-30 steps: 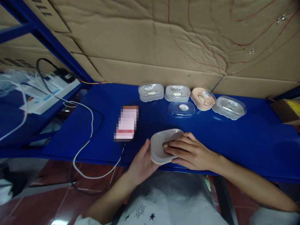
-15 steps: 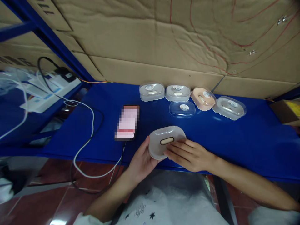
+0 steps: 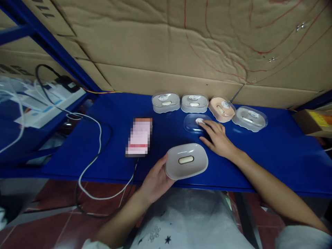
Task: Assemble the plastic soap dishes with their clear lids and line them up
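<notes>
A grey oval soap dish (image 3: 193, 171) with a cream-coloured oblong piece in its middle is tilted up over the front of the table. My left hand (image 3: 157, 181) grips its left side, thumb on the rim and fingers underneath. Farther back, my right hand (image 3: 219, 140) stretches its fingers over a clear plastic lid (image 3: 190, 123) lying on the table. Its fingertips are at the lid's round white sticker (image 3: 199, 120); I cannot tell if they press on it. The fingers are spread and do not wrap around the lid.
Along the back stand lidded dishes: two grey ones (image 3: 166, 103), a peach one (image 3: 223, 111) and another grey one (image 3: 250, 119). A phone (image 3: 138, 136) on a white cable (image 3: 100, 138) lies left. Power strips (image 3: 52, 103) sit far left, a cardboard box (image 3: 311, 122) far right.
My right hand has left the grey soap dish and moved back to the clear lid. My left hand still holds the dish, which now shows its whole inside.
</notes>
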`<action>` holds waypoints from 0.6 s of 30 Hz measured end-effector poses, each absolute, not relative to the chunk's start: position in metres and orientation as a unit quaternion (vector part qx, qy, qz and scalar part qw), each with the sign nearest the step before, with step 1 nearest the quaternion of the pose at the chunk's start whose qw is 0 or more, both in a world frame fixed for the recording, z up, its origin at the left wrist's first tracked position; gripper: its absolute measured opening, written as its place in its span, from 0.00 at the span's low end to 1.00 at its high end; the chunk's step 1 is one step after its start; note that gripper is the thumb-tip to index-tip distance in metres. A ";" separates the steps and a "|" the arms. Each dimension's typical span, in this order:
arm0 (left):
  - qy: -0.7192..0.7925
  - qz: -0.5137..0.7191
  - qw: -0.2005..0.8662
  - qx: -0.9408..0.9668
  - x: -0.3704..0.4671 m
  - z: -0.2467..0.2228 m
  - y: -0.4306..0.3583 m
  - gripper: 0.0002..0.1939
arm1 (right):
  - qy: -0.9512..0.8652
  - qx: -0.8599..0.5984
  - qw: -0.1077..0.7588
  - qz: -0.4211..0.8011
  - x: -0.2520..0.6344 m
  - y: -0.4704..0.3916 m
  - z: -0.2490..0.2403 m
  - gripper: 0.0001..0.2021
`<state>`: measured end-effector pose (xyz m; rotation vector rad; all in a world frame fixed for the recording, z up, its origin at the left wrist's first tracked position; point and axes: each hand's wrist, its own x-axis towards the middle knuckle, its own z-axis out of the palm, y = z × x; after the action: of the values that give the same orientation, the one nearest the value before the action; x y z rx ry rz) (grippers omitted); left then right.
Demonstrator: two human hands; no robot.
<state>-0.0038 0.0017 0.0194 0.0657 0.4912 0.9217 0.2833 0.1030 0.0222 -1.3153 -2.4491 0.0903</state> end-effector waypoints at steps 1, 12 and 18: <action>0.234 0.440 0.867 0.031 -0.004 0.020 0.002 0.09 | -0.871 -0.456 0.181 0.034 0.282 0.100 0.023 0.30; 0.258 0.374 0.887 0.087 -0.002 0.018 -0.002 0.12 | -0.857 -0.387 0.279 0.194 0.276 0.087 0.040 0.32; 0.250 0.380 0.889 0.051 -0.003 0.016 0.001 0.17 | -0.902 -0.247 0.239 0.260 0.262 0.055 0.062 0.34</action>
<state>-0.0030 0.0014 0.0155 0.1066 0.5194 0.7897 0.2615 0.0555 0.0619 -0.6763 -2.4706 0.7126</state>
